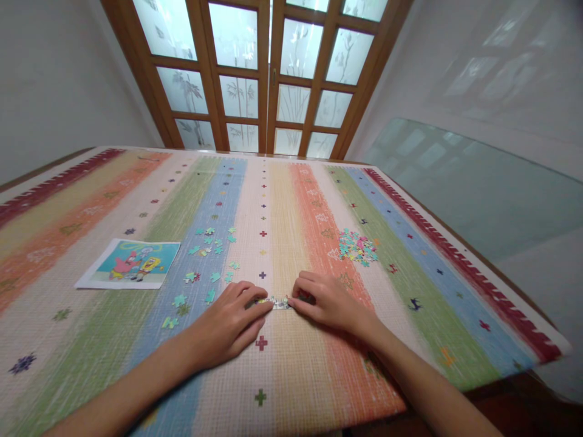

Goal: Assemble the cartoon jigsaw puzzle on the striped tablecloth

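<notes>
A short strip of joined jigsaw pieces lies on the striped tablecloth, between my two hands. My left hand has its fingers curled, with thumb and fingertips on the strip's left end. At the other end, my right hand pinches the strip's right edge between thumb and bent fingers. My fingers partly cover both ends. Several loose turquoise puzzle pieces are scattered to the left of my left hand. Beyond my right hand sits a heap of mixed puzzle pieces.
A printed cartoon picture lies flat at the left. The striped tablecloth covers the table, whose near right edge drops off by my right forearm. A wooden door with frosted panes stands behind, and a glass panel is at the right.
</notes>
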Demonstrator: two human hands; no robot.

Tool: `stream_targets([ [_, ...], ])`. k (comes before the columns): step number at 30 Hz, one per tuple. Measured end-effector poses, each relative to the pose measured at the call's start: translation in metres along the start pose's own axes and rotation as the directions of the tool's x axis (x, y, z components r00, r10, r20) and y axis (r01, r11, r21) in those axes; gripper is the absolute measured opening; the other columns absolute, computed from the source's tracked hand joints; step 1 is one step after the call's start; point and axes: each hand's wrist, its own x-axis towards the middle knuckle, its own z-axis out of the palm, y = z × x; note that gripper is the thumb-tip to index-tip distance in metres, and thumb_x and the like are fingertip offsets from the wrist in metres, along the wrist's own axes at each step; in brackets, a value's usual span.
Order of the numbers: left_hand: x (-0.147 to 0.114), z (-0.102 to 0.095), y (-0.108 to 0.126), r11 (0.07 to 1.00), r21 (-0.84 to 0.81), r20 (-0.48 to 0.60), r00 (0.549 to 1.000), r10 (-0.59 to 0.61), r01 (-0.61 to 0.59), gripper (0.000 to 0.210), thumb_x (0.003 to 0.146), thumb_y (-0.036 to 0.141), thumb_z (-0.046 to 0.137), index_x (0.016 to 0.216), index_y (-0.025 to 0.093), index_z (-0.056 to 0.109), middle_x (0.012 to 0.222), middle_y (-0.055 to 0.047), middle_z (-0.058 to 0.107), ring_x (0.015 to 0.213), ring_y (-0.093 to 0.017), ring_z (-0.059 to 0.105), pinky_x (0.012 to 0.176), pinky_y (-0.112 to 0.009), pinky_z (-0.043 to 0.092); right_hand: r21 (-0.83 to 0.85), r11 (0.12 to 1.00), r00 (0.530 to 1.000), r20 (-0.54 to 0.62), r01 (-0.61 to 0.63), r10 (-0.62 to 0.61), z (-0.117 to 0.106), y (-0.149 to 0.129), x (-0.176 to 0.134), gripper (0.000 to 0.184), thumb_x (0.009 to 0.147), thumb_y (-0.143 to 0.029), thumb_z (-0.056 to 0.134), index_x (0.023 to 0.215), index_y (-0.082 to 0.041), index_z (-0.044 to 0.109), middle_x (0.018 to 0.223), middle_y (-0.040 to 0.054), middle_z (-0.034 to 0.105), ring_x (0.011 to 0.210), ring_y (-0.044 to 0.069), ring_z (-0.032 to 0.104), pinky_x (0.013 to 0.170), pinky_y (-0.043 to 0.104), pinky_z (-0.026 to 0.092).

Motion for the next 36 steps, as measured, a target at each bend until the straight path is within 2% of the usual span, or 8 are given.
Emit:
stream_targets([
  [13, 0.006, 0.005, 0.006, 0.999, 0.017, -0.034, 0.999, -0.038, 0.039, 0.023, 0.101, 0.016, 0.049, 0.118, 0.019, 0.064, 0.12, -0.011, 0.065, 0.112, -0.028, 0.054, 0.096, -0.045, 0.049, -0.032, 0.998, 0.99, -0.124, 0.061, -0.065, 0.012, -0.003, 0.003, 0.021, 0.099, -0.031, 0.062, 0.083, -0.018, 0.065, 0.077, 0.0025, 0.064, 0.068, 0.015, 0.055, 0.063, 0.027, 0.033],
  [21, 0.009, 0.003, 0.007, 0.999, 0.025, -0.042, 0.999, -0.021, 0.022, 0.027, 0.101, 0.017, 0.049, 0.124, 0.02, 0.062, 0.122, -0.012, 0.065, 0.114, -0.029, 0.055, 0.097, -0.048, 0.049, 0.015, 0.999, 0.984, -0.17, 0.05, -0.047, 0.012, -0.009, 0.005, 0.027, 0.1, -0.038, 0.06, 0.082, -0.019, 0.065, 0.076, 0.0025, 0.065, 0.067, 0.015, 0.055, 0.063, 0.028, 0.035],
  [26, 0.004, -0.009, -0.005, 0.999, 0.029, -0.132, 0.991, -0.028, 0.032, 0.031, 0.103, 0.023, 0.051, 0.134, 0.021, 0.056, 0.127, -0.011, 0.065, 0.119, -0.028, 0.055, 0.101, -0.048, 0.047, 0.148, 0.987, 0.952, -0.288, -0.064, 0.105, -0.003, -0.002, 0.005, 0.031, 0.102, -0.037, 0.053, 0.077, -0.02, 0.06, 0.071, 0.0013, 0.062, 0.064, 0.014, 0.053, 0.063, 0.028, 0.038],
  [29, -0.001, -0.018, -0.016, 0.996, 0.061, -0.193, 0.98, -0.049, 0.062, 0.03, 0.105, 0.024, 0.05, 0.134, 0.022, 0.055, 0.126, -0.01, 0.065, 0.116, -0.026, 0.057, 0.101, -0.047, 0.047, 0.167, 0.983, 0.928, -0.351, -0.074, 0.129, -0.011, 0.006, 0.004, 0.036, 0.102, -0.036, 0.049, 0.07, -0.021, 0.054, 0.065, 0.0001, 0.057, 0.06, 0.014, 0.051, 0.062, 0.029, 0.037],
  [33, -0.009, -0.031, -0.035, 0.985, 0.123, -0.253, 0.963, -0.09, 0.125, 0.026, 0.105, 0.024, 0.05, 0.129, 0.024, 0.058, 0.123, -0.008, 0.066, 0.114, -0.026, 0.059, 0.101, -0.048, 0.047, 0.161, 0.984, 0.93, -0.345, -0.073, 0.125, -0.017, 0.012, 0.004, 0.039, 0.101, -0.034, 0.046, 0.065, -0.021, 0.051, 0.06, -0.0006, 0.054, 0.057, 0.014, 0.05, 0.061, 0.029, 0.036],
  [36, -0.017, -0.044, -0.052, 0.969, 0.164, -0.282, 0.95, -0.132, 0.184, 0.024, 0.104, 0.028, 0.051, 0.126, 0.025, 0.061, 0.12, -0.008, 0.067, 0.112, -0.028, 0.061, 0.098, -0.048, 0.048, 0.17, 0.982, 0.933, -0.333, -0.081, 0.135, -0.018, 0.012, 0.004, 0.041, 0.103, -0.036, 0.044, 0.066, -0.021, 0.056, 0.061, 0.0009, 0.059, 0.059, 0.016, 0.055, 0.062, 0.03, 0.038],
])
